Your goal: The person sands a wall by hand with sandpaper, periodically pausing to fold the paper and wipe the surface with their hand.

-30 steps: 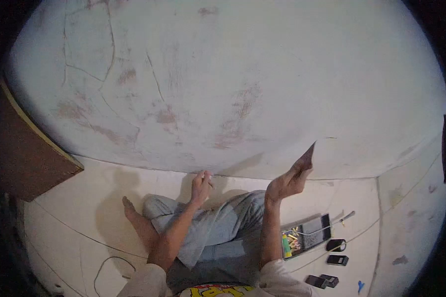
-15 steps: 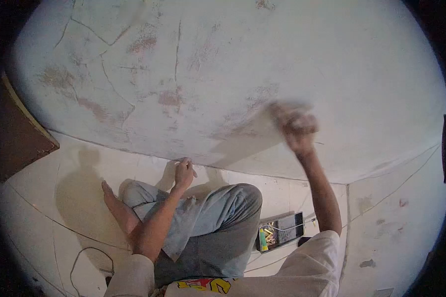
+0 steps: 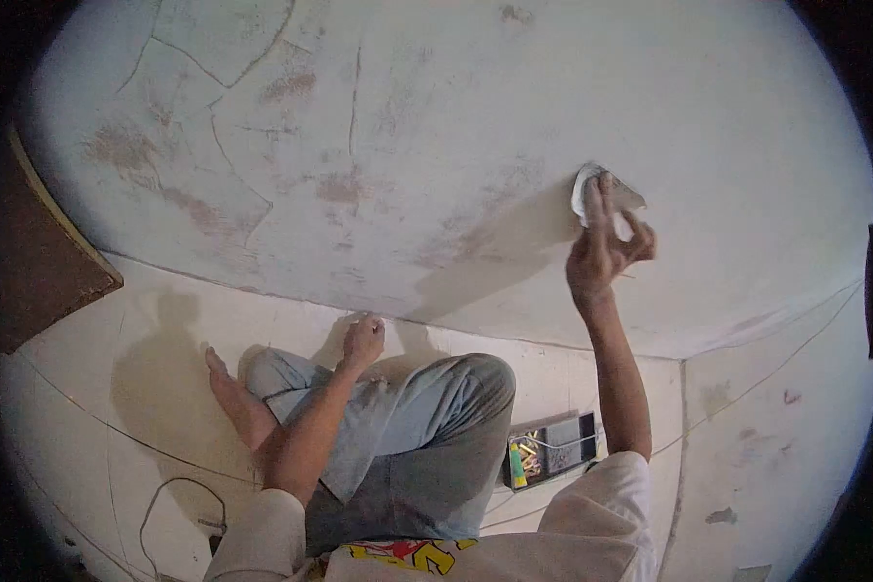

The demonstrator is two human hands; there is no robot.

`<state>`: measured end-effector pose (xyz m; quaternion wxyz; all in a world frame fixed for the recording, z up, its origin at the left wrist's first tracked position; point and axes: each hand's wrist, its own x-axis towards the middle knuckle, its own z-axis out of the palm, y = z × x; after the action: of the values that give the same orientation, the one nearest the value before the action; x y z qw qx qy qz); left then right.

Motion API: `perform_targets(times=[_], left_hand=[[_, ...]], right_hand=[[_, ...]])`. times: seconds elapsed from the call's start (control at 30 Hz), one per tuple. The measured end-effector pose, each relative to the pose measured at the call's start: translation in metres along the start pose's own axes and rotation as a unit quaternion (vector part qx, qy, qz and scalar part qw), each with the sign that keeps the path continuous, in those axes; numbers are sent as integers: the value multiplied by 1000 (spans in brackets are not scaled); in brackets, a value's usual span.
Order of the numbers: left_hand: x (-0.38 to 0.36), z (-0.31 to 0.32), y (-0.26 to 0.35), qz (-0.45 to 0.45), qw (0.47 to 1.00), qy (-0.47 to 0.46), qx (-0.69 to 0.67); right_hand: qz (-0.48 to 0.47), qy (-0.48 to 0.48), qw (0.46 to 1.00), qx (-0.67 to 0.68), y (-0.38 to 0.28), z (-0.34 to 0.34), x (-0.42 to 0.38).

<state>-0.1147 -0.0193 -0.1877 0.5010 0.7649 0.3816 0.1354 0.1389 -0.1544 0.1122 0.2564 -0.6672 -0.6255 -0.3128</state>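
Observation:
My right hand (image 3: 606, 247) presses a curved pale sheet that looks like sandpaper (image 3: 623, 194) against the whitish wall (image 3: 727, 126). Two fingers lie along the sheet, and the thumb side is bent. Reddish-brown and grey worn patches (image 3: 475, 238) mark the wall to the left of it. Low down, by the seam where the wall meets the floor, my left hand (image 3: 364, 339) is curled closed above my lap. Nothing shows in its fingers, and its palm is hidden.
Beside my right knee lies a black tray (image 3: 551, 451) with small yellowish pieces, a green-yellow item and a grey part. Thin cables (image 3: 116, 427) run along the floor. A brown board (image 3: 48, 257) juts in at the left. My bent legs (image 3: 407, 446) fill the lower middle.
My right hand has moved slightly right and up the wall, from a blur to a clear view with the sheet showing. The left hand has curled a little more in place.

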Motion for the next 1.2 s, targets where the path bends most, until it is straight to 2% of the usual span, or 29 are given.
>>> perform_targets(times=[0.03, 0.07, 0.1, 0.13, 0.2, 0.23, 0.27, 0.3, 0.33, 0.37, 0.4, 0.47, 0.53, 0.57, 0.6, 0.67, 0.7, 0.73, 0.77, 0.8, 0.83, 0.9, 0.93, 1.0, 1.03, 1.07, 1.13, 1.17, 1.2], left_hand=[[-2, -6, 9, 2, 1000, -1, 1], [-8, -18, 22, -14, 999, -22, -25], [-11, -21, 27, -31, 997, -43, -51], [-11, -17, 25, -31, 997, -46, -49], [-7, -6, 10, 11, 999, 0, -49], [0, -5, 3, 10, 999, 0, -46], [4, -4, 2, 33, 999, 16, -24], [-3, 2, -2, 52, 998, 29, -5], [-2, 3, -3, 52, 998, 29, -3], [3, 1, -3, 62, 998, 27, -1], [2, 1, -6, 67, 998, 20, 2], [2, 7, -11, 71, 997, 26, 9], [1, 4, -9, 73, 997, 30, 15], [-5, 0, -4, 39, 999, 6, -31], [-2, -4, 0, 11, 997, -15, -74], [-4, -5, -1, 30, 997, -17, -65], [-2, -8, 1, 46, 997, -16, -62], [0, -10, 4, 50, 997, -16, -57], [-6, -16, 16, 22, 998, -30, -55], [-9, -16, 19, -7, 997, -45, -55], [4, 2, -10, 31, 999, -17, -31], [-1, -3, 1, 14, 999, -30, -37], [-3, -7, 7, -7, 998, -42, -45], [-5, -10, 8, 12, 999, -29, -39], [-6, -10, 8, 28, 999, -17, -37], [-9, -10, 10, 26, 999, -13, -43], [-11, -13, 15, 14, 998, -19, -52], [-9, -12, 15, 18, 998, -17, -53], [-8, -11, 12, 17, 998, -27, -51]], right_hand=[[-61, -13, 982, -176, -29, -16, 11], [-120, -26, 930, -347, -55, -24, 21], [-218, -56, 964, -139, -54, -11, 8], [-446, -164, 790, -387, -34, 7, -21], [-400, -65, 839, -362, -20, -11, -4], [-398, -64, 841, -361, -17, -10, 3], [-234, 10, 914, -332, -16, -11, 8], [-61, 76, 952, -289, -18, -14, 6], [-59, 76, 952, -289, -25, -10, 1], [-215, 12, 923, -319, -40, -2, -5], [-362, -60, 867, -337, -53, 0, -10], [-346, -19, 886, -309, -50, -11, 10], [-116, 97, 940, -305, -55, -21, 19], [-93, 29, 921, -378, -53, -9, 0], [-87, 32, 920, -381, -52, -4, -6], [-341, -103, 882, -308, -50, 3, -12], [-336, 12, 880, -336, -47, -3, 2], [-300, 108, 764, -561, -41, -14, 19], [-208, 90, 872, -433, -36, -16, 18], [-111, 68, 948, -289, -33, -18, 16], [-110, 68, 948, -290, -35, -13, 7], [-249, -66, 921, -293, -41, 4, -17], [-248, -65, 921, -294, -34, 4, -17], [-176, -66, 859, -477, -30, -2, 4], [-103, 87, 926, -352, -32, -27, 19], [-110, 86, 926, -350, -35, -22, 17], [-209, 49, 911, -353, -47, -3, 2], [-283, -44, 889, -357, -54, 4, -4], [-283, -43, 889, -358, -48, 3, -2]])
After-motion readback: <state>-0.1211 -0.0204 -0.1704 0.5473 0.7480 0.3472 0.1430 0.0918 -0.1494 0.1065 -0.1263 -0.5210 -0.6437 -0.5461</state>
